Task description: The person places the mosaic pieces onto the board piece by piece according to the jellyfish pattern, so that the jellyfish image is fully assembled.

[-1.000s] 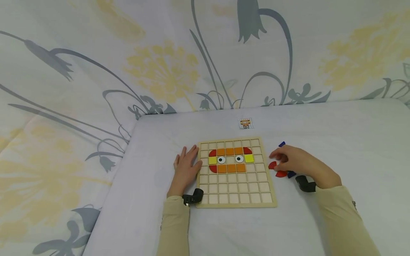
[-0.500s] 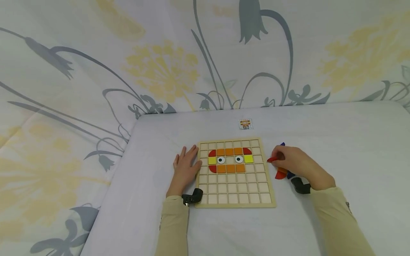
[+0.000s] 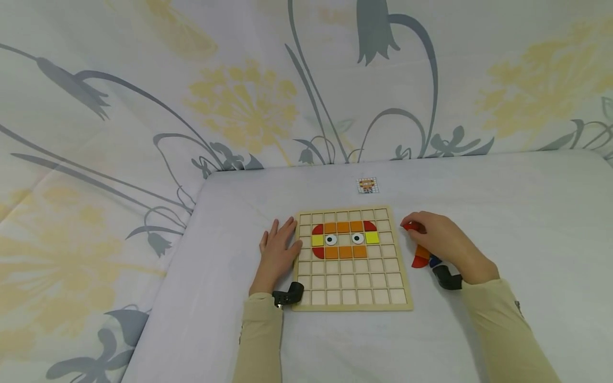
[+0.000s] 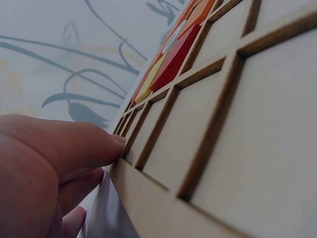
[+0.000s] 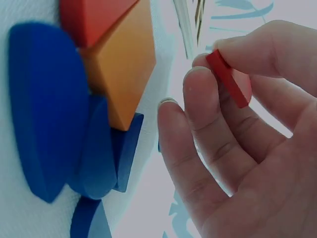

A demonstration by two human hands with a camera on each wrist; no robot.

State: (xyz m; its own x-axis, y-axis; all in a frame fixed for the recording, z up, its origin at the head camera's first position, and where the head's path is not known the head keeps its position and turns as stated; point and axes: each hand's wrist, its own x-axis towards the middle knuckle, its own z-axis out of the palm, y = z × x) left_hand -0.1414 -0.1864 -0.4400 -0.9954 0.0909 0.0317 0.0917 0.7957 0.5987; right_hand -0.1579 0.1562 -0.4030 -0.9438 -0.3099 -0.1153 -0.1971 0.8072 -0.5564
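A wooden grid board (image 3: 354, 282) lies flat on the white surface. Set in its cells are orange square tiles (image 3: 343, 227), red rounded tiles (image 3: 318, 252), yellow tiles (image 3: 372, 237) and two eye tiles (image 3: 357, 238). My left hand (image 3: 278, 252) rests at the board's left edge, fingers extended; in the left wrist view the thumb (image 4: 94, 146) touches the frame. To the right of the board, my right hand (image 3: 442, 239) pinches a red tile (image 5: 230, 79) between thumb and fingers, held above the surface.
Beside the right hand lies a small pile with an orange tile (image 5: 121, 64), a red tile (image 5: 91, 20) and several blue pieces (image 5: 44, 109). A small pattern card (image 3: 367, 185) lies behind the board. Floral fabric (image 3: 249, 106) rises at the back.
My right hand has picked the red tile from the pile and lifted it, shifting slightly away from me and turning it. My left hand and the board have stayed put.
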